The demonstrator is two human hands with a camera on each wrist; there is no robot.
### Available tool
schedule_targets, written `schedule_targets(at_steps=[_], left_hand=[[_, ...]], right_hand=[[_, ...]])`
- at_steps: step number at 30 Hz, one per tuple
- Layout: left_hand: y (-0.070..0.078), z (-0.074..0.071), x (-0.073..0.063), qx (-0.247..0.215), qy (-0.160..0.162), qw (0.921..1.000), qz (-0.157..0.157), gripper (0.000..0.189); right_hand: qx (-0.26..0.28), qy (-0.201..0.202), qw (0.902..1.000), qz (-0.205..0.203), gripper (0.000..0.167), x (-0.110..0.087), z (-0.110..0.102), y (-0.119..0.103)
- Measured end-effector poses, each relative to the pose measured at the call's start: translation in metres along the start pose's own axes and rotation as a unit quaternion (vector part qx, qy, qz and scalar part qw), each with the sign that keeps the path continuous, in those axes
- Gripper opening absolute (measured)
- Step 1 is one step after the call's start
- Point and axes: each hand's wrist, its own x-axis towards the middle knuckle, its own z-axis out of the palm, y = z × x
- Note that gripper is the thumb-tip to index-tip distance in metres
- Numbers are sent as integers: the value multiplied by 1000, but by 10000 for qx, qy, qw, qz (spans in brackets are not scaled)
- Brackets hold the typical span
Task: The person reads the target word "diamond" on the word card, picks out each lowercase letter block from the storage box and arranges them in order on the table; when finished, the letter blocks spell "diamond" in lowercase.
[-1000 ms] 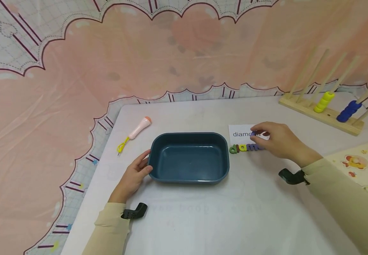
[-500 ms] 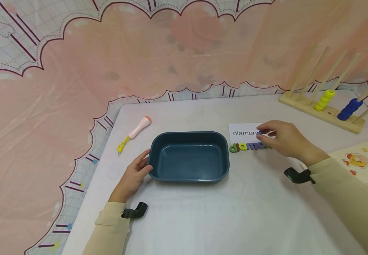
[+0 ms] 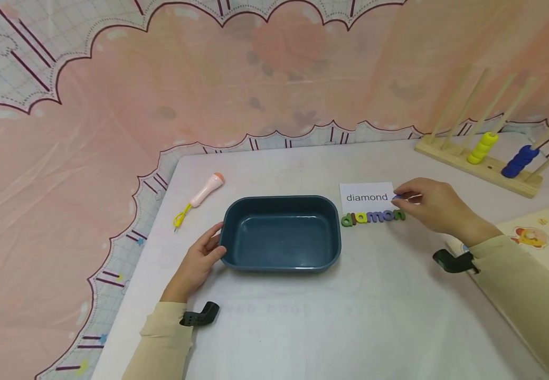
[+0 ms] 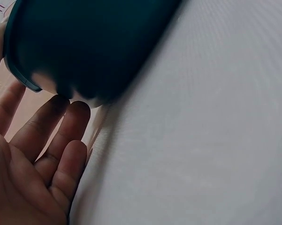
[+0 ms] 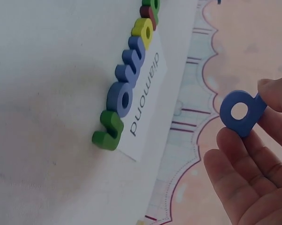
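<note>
In the head view my right hand [image 3: 438, 206] is raised beside the white word card [image 3: 367, 189], which reads "diamond". It pinches a blue letter d [image 5: 239, 112] between thumb and fingertips, the round loop showing in the right wrist view. Below the card lies a row of coloured letters [image 3: 373, 217] spelling "diamon", ending in a green n [image 5: 109, 131]. My left hand [image 3: 197, 264] holds the left end of a dark blue tray [image 3: 281, 243]. Its thumb is at the rim and its fingertips [image 4: 77, 112] are against the outer wall.
A pink flashlight-shaped thing [image 3: 210, 189] with a yellow strap lies behind the tray on the left. A wooden bead stand [image 3: 481, 168] with yellow and blue beads stands at the back right. A cartoon-printed board [image 3: 540, 232] lies partly under the right sleeve.
My right hand has moved right with the blue letter d, uncovering the end of the card and the green n. My left hand and the tray have stayed in place.
</note>
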Motion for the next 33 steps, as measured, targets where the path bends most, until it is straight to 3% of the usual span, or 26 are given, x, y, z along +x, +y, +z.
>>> schedule_targets(at_steps=[11, 33], left_hand=[[0, 0, 1, 89, 5, 9999, 46, 64], [-1, 0, 1, 66, -13, 9999, 88, 64]], right_hand=[[-65, -44, 9991, 412, 39, -2, -4, 8], [-142, -59, 9976, 673, 37, -6, -3, 28]])
